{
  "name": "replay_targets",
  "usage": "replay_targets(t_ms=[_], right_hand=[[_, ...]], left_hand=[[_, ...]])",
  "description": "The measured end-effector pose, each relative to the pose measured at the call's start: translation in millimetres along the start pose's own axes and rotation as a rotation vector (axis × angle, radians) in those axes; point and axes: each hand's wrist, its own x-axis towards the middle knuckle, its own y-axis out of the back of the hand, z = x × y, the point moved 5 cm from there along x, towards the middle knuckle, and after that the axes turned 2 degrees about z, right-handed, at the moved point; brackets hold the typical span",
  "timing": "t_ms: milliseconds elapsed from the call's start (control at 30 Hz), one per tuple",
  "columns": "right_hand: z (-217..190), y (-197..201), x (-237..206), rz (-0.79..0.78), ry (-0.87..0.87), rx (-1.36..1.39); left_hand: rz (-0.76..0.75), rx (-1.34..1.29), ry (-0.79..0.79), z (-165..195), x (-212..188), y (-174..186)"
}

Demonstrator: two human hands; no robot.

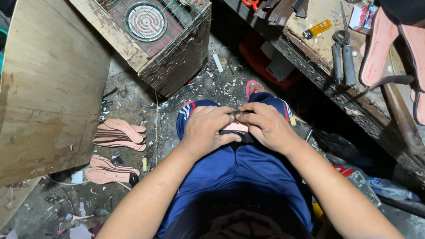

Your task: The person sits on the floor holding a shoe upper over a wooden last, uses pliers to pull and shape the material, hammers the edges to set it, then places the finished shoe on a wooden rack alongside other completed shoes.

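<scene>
Both hands sit on the lap w/ a pink shoe insole [234, 127] between them. Left hand [206, 128] grips its left end, fingers curled tight. Right hand [265, 125] pinches the right end & a dark strip on top. The insole lies sideways, long way going left to right, across the blue shorts [239, 172]. Both hands are just as near; fingertips almost touch. More insoles [120, 134] lie stacked on the floor, well off to the left.
</scene>
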Motion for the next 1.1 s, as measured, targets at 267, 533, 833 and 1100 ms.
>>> replay_targets(t_ms=[267, 533, 833, 1100], right_hand=[[-3, -1, -4, -0.086, 0.003, -0.067], [2, -4, -11, -0.002, -0.005, 0.008], [1, -4, -12, 0.035, -0.046, 0.039], [-8, -3, -17, 0.009, -0.097, 0.021]], left_hand=[[-0.015, 0.041, 0.011, 11, 0, -1], [-0.056, -0.067, 0.109, 24, -7, 6], [0.0, -0.081, 0.181, 21, -9, 2], [-0.026, -0.079, 0.21, 14, -7, 2]])
